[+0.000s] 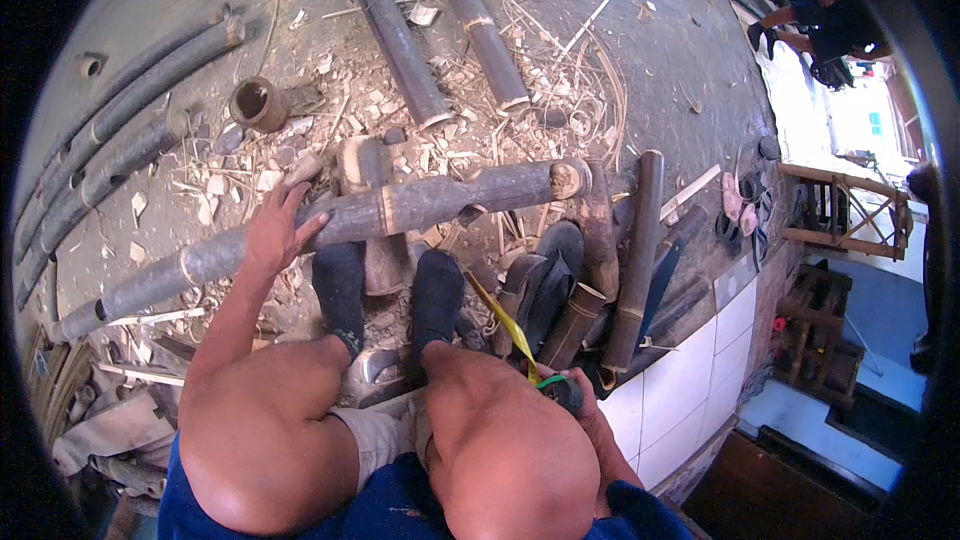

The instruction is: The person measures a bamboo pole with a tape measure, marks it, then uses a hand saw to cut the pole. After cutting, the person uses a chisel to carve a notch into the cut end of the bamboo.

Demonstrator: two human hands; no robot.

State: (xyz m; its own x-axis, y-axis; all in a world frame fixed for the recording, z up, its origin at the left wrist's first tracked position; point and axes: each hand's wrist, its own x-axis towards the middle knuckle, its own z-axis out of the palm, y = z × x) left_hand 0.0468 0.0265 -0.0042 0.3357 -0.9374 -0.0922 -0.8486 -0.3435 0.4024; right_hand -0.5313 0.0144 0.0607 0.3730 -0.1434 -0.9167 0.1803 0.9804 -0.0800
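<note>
I see my left hand [272, 230] pressed flat, fingers spread, on the long bamboo pole [330, 225] lying across the floor [690, 60] in front of my 2 socked feet [390, 290]. My right hand [585, 405] is closed around a tape measure [560, 390], its yellow tape [505, 325] stretched toward the pole.

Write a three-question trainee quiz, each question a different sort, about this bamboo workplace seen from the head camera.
1. True or false: the left hand rests on the long grey-brown bamboo pole lying across the feet.
2. What does the right hand hold? A) a round tape measure with yellow tape B) a hammer C) a saw
3. Fill in: both feet wear dark ____.

Key: 1 true; 2 A; 3 socks.
</note>
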